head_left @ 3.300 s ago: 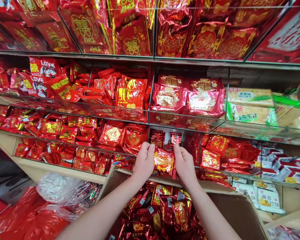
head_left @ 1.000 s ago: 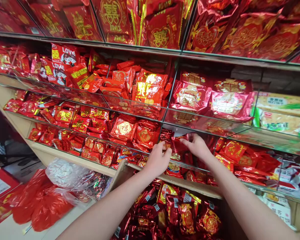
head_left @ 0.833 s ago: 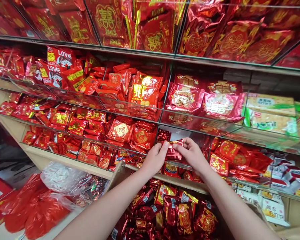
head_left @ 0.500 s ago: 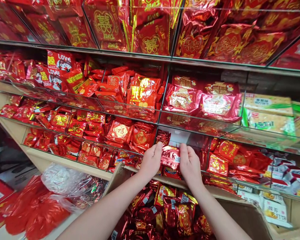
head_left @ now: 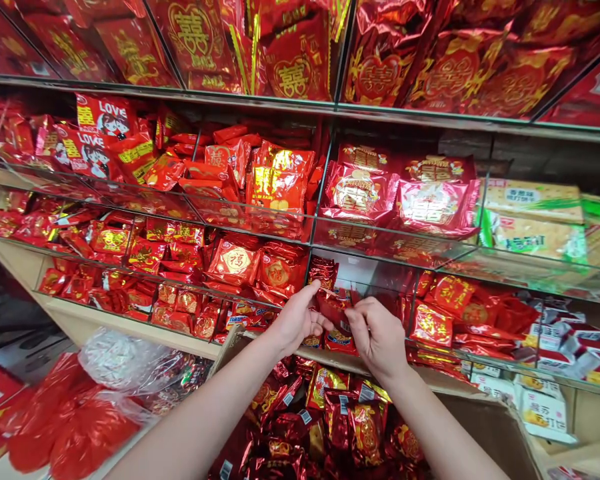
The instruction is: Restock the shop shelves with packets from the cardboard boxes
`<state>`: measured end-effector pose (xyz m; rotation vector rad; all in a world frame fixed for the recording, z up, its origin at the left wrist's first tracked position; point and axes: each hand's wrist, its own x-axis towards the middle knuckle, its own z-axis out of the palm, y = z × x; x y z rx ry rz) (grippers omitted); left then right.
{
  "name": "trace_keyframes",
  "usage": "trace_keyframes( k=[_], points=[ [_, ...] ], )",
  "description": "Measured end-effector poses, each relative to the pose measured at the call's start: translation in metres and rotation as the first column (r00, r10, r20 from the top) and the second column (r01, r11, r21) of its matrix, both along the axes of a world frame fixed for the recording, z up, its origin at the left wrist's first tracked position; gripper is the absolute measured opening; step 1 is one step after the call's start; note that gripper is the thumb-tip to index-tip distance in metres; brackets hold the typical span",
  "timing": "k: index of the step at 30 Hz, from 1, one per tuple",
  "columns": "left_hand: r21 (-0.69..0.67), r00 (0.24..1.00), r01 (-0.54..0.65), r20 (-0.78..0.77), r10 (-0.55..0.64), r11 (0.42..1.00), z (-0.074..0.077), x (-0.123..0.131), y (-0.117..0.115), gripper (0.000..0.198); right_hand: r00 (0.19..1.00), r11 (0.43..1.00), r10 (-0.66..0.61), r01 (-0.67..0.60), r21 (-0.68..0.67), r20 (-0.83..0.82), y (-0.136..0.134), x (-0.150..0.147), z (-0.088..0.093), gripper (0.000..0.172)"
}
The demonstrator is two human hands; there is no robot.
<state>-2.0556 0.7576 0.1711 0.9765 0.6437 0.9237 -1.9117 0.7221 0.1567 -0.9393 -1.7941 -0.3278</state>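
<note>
My left hand (head_left: 296, 319) and my right hand (head_left: 379, 335) both pinch one red foil snack packet (head_left: 334, 309). They hold it at the front of a glass shelf compartment (head_left: 365, 277) that has a few dark red packets at its back. Below my arms stands an open cardboard box (head_left: 485, 420) filled with several red and gold foil packets (head_left: 340, 417). The left fingers grip the packet's upper left edge. My right fingers curl over its lower right side.
Glass shelves (head_left: 260, 230) with dividers hold many red snack packs on three levels. Cracker packs (head_left: 533, 217) in green-trimmed wrap lie at the right. A clear plastic bag (head_left: 127, 363) and red bags (head_left: 65, 433) sit at lower left. White boxes (head_left: 545, 403) are at lower right.
Both hands have lowered slightly and drawn together on the packet. The packet, held flat half a second ago, is now tilted and crumpled between them.
</note>
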Motion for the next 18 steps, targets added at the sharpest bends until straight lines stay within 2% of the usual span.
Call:
trace_keyframes(
  k=[2,4,6,7,9,11,12,14,16,18],
  points=[
    [0.023,0.996,0.046,0.077,-0.048,0.999,0.000,-0.003,-0.001,0.030,0.996,0.996,0.070,-0.073,-0.057,-0.049,-0.003,0.001,-0.001,0.015],
    [0.098,0.991,-0.007,0.132,-0.007,0.995,-0.001,-0.005,-0.002,0.020,0.973,0.983,0.092,-0.123,-0.134,-0.213,-0.002,0.000,0.000,0.018],
    [0.186,0.993,-0.086,0.096,0.069,0.979,-0.003,-0.005,-0.004,0.016,0.901,0.941,0.056,-0.192,-0.280,-0.430,0.000,0.000,0.000,0.021],
    [0.232,0.992,-0.125,0.059,0.115,0.965,-0.004,-0.005,-0.005,0.020,0.842,0.891,0.033,-0.269,-0.366,-0.538,0.001,0.000,0.000,0.021],
    [0.334,0.979,-0.199,0.017,0.206,0.921,-0.005,-0.001,-0.008,0.031,0.689,0.721,0.008,-0.506,-0.473,-0.724,0.001,-0.001,0.001,0.027],
    [0.413,0.967,-0.246,0.042,0.252,0.877,-0.005,0.003,-0.010,0.043,0.547,0.549,0.001,-0.700,-0.457,-0.837,-0.001,-0.002,0.001,0.044],
    [0.434,0.963,-0.261,0.061,0.261,0.862,-0.005,0.004,-0.011,0.048,0.502,0.505,0.003,-0.747,-0.432,-0.865,-0.002,-0.003,0.001,0.052],
    [0.442,0.959,-0.277,0.064,0.278,0.853,-0.007,0.007,-0.009,0.054,0.470,0.498,0.002,-0.766,-0.406,-0.883,-0.004,-0.005,0.000,0.063],
    [0.422,0.934,-0.335,0.034,0.355,0.842,-0.011,0.007,-0.004,0.052,0.447,0.549,-0.013,-0.745,-0.380,-0.894,0.000,-0.003,-0.002,0.064],
    [0.402,0.879,-0.446,0.028,0.477,0.800,-0.014,0.005,0.002,0.045,0.401,0.611,-0.065,-0.708,-0.355,-0.914,0.011,0.003,-0.001,0.055]
  ],
)
